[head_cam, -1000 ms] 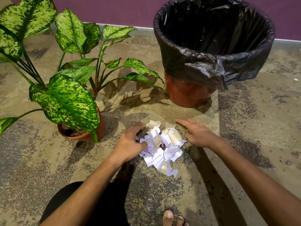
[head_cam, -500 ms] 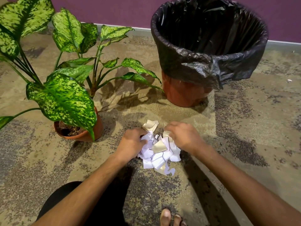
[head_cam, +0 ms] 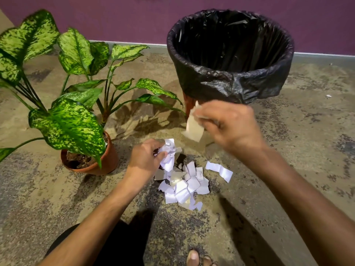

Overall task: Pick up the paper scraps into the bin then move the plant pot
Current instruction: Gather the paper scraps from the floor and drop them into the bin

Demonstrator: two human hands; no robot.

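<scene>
A pile of white paper scraps [head_cam: 184,185] lies on the speckled floor in front of me. My left hand [head_cam: 144,160] is closed around a crumpled bunch of scraps [head_cam: 169,154] just above the pile's left edge. My right hand [head_cam: 228,123] is raised and blurred, gripping a few scraps [head_cam: 193,127] in front of the bin's base. The bin [head_cam: 230,87], an orange tub lined with a black bag, stands open at the back right. The plant pot [head_cam: 107,162], terracotta with large speckled green leaves [head_cam: 67,123], stands to the left of the pile.
A purple wall [head_cam: 134,18] with a pale skirting runs behind the bin and the plant. A single loose scrap [head_cam: 219,170] lies right of the pile, and a tiny one [head_cam: 328,96] far right. My toes [head_cam: 194,258] and dark-clothed knee [head_cam: 115,246] are at the bottom.
Both hands closed on scraps from the pile. The right hand has lifted up toward the bin with its scraps; the left hand has risen slightly with a crumpled bunch.
</scene>
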